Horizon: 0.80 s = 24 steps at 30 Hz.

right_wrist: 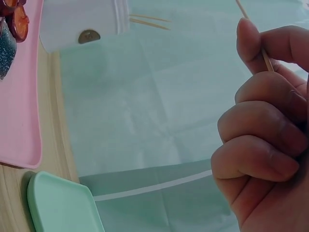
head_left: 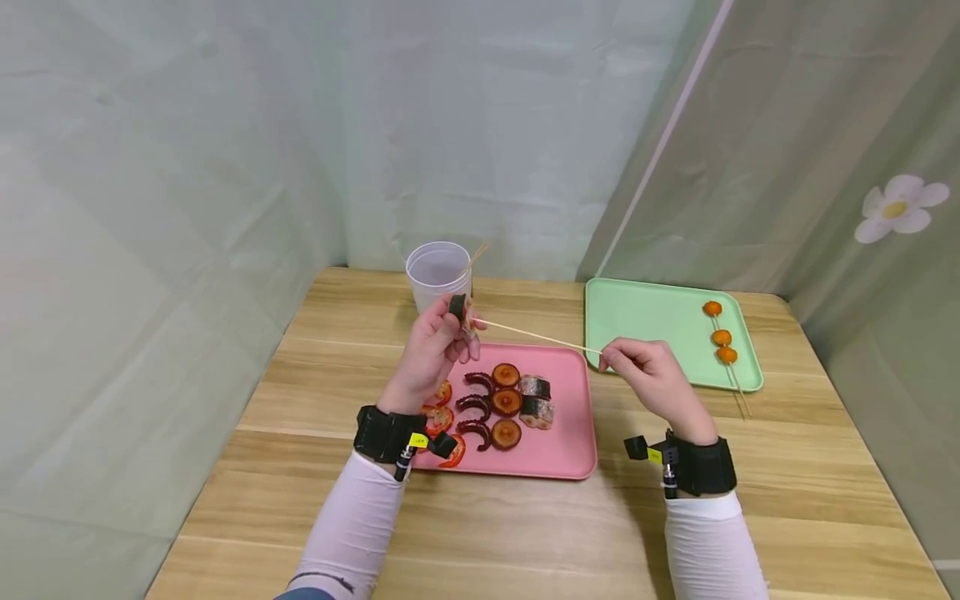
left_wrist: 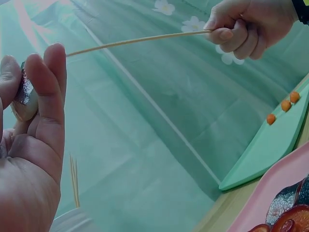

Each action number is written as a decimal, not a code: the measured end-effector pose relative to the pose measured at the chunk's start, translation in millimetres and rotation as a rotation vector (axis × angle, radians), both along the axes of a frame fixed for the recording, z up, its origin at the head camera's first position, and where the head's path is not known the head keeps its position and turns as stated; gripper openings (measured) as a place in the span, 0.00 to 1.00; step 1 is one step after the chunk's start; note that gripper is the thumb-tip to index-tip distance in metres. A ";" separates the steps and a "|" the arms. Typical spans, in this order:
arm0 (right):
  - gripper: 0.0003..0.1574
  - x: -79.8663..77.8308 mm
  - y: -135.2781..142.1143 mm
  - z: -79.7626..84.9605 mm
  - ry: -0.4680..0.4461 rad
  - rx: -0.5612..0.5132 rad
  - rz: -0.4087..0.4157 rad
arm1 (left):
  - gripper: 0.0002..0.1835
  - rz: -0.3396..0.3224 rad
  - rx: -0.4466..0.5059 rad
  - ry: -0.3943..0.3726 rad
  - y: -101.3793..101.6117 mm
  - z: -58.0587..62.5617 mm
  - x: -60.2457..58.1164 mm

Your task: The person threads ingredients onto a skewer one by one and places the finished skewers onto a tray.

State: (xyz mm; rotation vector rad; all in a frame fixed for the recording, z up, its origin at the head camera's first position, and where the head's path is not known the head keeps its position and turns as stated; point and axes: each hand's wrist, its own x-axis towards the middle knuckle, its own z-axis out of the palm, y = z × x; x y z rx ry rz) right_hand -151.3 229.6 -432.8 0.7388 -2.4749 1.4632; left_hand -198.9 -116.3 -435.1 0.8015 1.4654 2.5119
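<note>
Above the pink tray [head_left: 573,425], my left hand [head_left: 424,354] pinches a sushi roll piece with a dark seaweed band [head_left: 457,307] between thumb and fingers. My right hand [head_left: 651,377] grips a thin bamboo skewer [head_left: 536,335] near its right end, thumb against curled fingers. The skewer runs slightly bent toward the left hand, its far end at the roll piece and hidden behind the fingers in the left wrist view. On the tray lie two more roll pieces [head_left: 536,412], round brown mushroom-like slices [head_left: 506,402], dark curled tentacles [head_left: 474,407] and red pepper-like slices [head_left: 437,419].
A translucent white cup [head_left: 438,279] with a few skewers [head_left: 477,256] stands behind the left hand. At the back right, a green tray [head_left: 645,321] bears a skewer with orange balls [head_left: 722,337], its end past the front rim. Curtains [head_left: 480,133] enclose the wooden table [head_left: 525,533].
</note>
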 end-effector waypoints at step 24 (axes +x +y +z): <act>0.14 -1.4 -29.6 -5.2 0.120 0.092 0.080 | 0.04 0.164 -0.268 -0.014 16.1 -1.1 10.8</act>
